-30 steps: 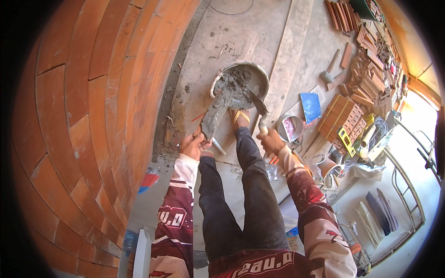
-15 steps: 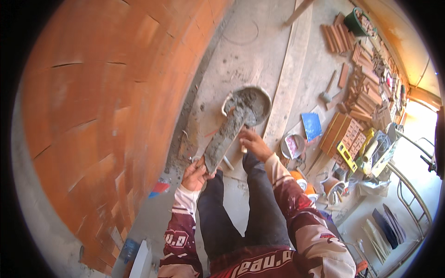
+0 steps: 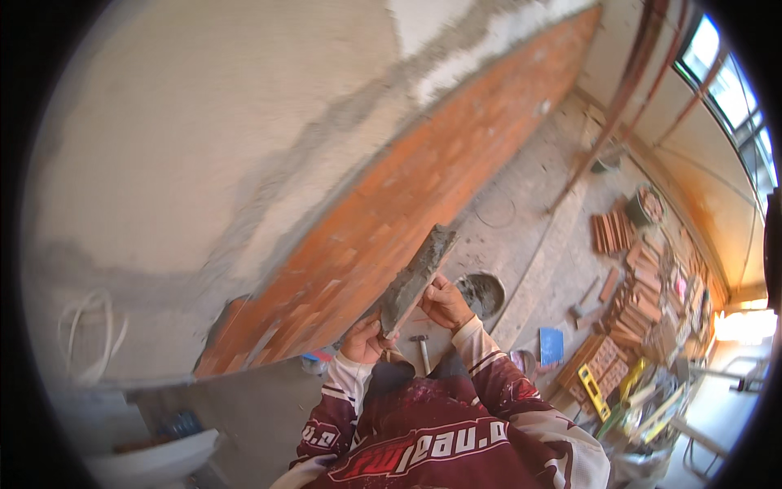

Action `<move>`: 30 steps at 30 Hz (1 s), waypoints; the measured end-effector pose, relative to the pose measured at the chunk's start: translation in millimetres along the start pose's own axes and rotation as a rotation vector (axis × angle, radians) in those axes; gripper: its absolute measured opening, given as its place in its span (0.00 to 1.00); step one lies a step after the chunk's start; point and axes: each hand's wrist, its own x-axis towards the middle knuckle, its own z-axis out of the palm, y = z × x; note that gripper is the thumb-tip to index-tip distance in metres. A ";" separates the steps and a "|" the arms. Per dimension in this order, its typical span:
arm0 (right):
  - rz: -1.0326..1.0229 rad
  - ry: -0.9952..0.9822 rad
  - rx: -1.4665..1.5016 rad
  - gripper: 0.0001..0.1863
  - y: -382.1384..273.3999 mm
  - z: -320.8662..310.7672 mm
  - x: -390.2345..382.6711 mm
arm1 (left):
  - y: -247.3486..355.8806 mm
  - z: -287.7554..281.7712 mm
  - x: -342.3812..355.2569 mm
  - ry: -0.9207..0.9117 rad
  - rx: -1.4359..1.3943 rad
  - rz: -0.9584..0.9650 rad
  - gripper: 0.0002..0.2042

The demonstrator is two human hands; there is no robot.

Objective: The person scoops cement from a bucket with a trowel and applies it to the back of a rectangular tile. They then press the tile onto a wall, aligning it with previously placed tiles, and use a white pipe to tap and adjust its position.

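Observation:
My left hand is closed on the lower end of a long tile coated along its top with thick grey mortar. My right hand grips the tile's right edge nearer the middle, tilting it up toward the wall. Behind that hand a round tub of mortar rests on the floor. A hammer lies below, between my hands. Left of the tile runs a band of orange terracotta tiles on the wall, with pale plaster above it.
At right are piles of terracotta pieces, a green tub of rubble, a blue board, a yellow level and metal rails. Red poles rise near the window. A white cable loop hangs at left.
My right hand has let go of the trowel and taken hold of the mortar-coated tile. Both hands have lifted it away from the tub as my view swung up onto the wall.

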 end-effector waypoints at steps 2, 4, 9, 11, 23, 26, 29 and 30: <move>0.037 -0.031 -0.023 0.32 7.7 36.1 -1.7 | 15.7 19.9 -34.6 0.028 0.040 0.120 0.22; 0.069 -0.056 -0.051 0.29 20.2 60.6 -1.1 | 21.2 15.2 -59.7 0.055 -0.029 0.171 0.20; 0.085 -0.088 -0.104 0.25 61.5 132.4 -22.9 | 24.1 25.3 -132.4 0.182 -0.073 0.307 0.17; 0.077 -0.094 -0.081 0.24 79.5 152.4 -18.9 | 39.3 24.6 -153.7 0.216 -0.030 0.299 0.17; 0.021 0.060 -0.077 0.10 151.8 157.0 9.2 | 127.9 -37.7 -200.5 0.911 1.995 1.039 0.09; -0.028 0.018 -0.050 0.08 158.9 136.7 27.8 | 146.9 -28.1 -187.6 0.845 2.202 0.855 0.05; -0.036 0.038 -0.068 0.09 171.7 158.9 24.0 | 148.5 -39.8 -185.4 0.831 2.336 0.687 0.04; -0.040 0.020 -0.062 0.09 173.7 157.3 28.6 | 151.3 -41.3 -180.8 0.825 2.357 0.678 0.04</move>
